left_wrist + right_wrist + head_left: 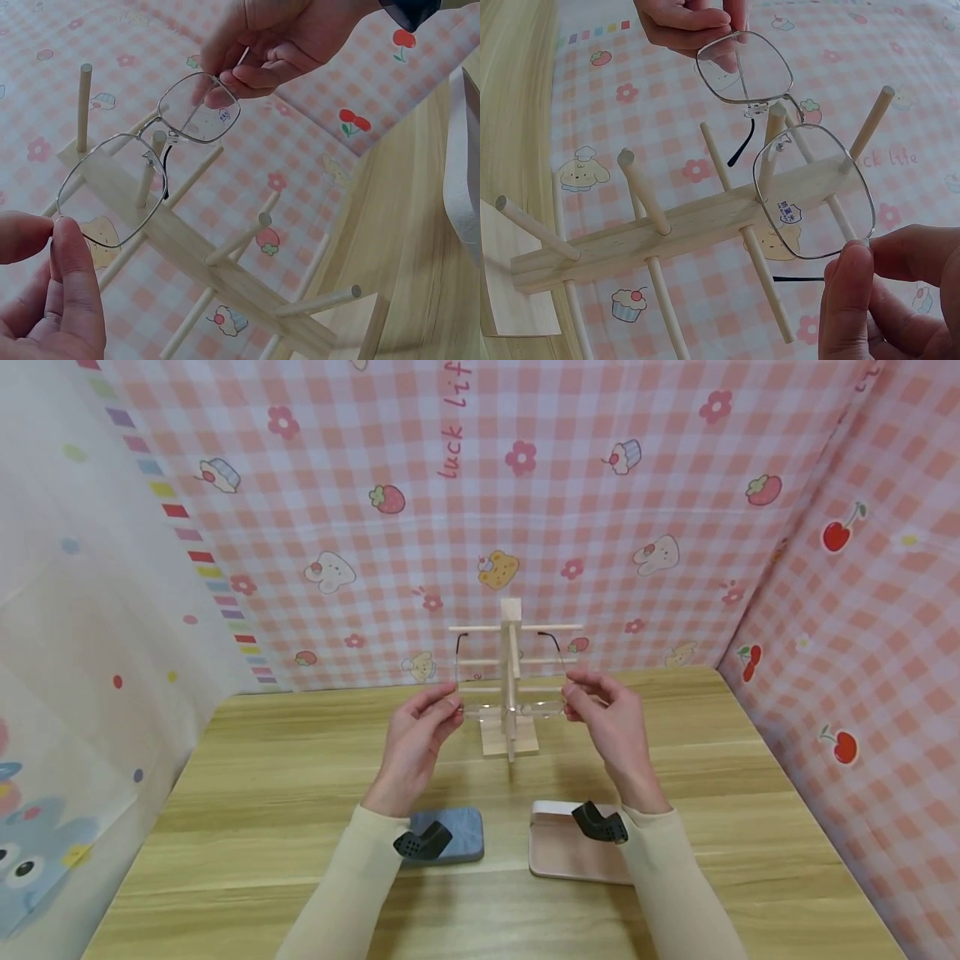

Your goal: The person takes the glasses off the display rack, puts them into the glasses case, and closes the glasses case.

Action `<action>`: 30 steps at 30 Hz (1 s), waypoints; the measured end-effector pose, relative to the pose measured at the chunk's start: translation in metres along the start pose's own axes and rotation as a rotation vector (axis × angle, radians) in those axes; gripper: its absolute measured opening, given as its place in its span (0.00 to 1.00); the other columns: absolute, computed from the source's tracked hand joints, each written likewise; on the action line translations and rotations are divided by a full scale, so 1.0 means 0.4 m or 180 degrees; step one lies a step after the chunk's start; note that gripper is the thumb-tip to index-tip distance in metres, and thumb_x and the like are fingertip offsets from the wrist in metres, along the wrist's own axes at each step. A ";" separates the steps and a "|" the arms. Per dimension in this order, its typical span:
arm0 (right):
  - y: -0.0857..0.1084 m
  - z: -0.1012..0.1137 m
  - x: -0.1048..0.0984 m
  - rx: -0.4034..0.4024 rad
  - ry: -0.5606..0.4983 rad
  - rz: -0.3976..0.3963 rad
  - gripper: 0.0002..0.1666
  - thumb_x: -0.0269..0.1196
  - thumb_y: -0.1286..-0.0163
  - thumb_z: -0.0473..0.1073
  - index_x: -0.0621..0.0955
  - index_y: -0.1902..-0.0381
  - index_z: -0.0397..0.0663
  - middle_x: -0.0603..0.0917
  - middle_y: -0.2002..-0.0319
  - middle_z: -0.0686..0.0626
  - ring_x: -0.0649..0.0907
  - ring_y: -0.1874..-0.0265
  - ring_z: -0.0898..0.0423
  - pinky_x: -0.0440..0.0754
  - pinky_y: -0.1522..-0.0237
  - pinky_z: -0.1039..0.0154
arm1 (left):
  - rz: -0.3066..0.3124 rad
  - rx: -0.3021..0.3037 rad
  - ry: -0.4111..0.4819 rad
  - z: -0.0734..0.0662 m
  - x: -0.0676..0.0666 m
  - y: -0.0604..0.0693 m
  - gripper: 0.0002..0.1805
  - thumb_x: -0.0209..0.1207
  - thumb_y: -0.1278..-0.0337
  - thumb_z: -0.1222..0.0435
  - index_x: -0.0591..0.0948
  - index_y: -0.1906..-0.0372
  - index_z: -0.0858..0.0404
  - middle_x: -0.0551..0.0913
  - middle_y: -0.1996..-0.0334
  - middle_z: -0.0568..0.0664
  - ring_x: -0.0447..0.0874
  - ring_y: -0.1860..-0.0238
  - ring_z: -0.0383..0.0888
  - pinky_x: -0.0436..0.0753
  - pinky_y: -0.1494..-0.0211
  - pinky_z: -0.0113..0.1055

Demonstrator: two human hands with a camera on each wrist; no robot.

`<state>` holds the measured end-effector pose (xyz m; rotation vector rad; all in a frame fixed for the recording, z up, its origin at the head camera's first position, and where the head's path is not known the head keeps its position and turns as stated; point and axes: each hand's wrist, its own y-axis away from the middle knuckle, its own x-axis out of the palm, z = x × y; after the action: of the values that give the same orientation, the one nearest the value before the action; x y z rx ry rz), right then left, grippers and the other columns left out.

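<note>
Thin metal-framed eyeglasses are held between both hands, their temples pointing away toward a wooden display rack. My left hand pinches one outer corner of the frame between thumb and fingers. At the opposite corner, my right hand pinches the frame the same way. In the right wrist view, the bridge of the glasses is close to the end of a front peg; whether they touch I cannot tell. A small printed sticker shows on one lens.
On the wooden table, a blue glasses case lies below the left wrist. An open pinkish case with a white edge lies by the right wrist. Patterned cloth hangs behind the table and along its sides.
</note>
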<state>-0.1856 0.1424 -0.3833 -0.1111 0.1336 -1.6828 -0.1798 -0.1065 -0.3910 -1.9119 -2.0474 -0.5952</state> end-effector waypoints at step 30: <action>0.089 0.008 -0.028 0.0061 0.0349 0.0298 0.20 0.65 0.27 0.37 0.79 0.39 0.38 0.82 0.56 0.39 0.86 0.67 0.57 0.89 0.58 0.64 | 0.0055 0.0233 -0.0524 0.016 -0.020 0.081 0.16 0.58 0.34 0.79 0.81 0.43 0.73 0.82 0.61 0.52 0.83 0.58 0.46 0.88 0.54 0.33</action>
<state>-0.1487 0.1495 -0.3854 0.0021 0.2020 -1.5964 -0.1464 -0.1090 -0.3969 -1.9931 -2.1164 -0.3643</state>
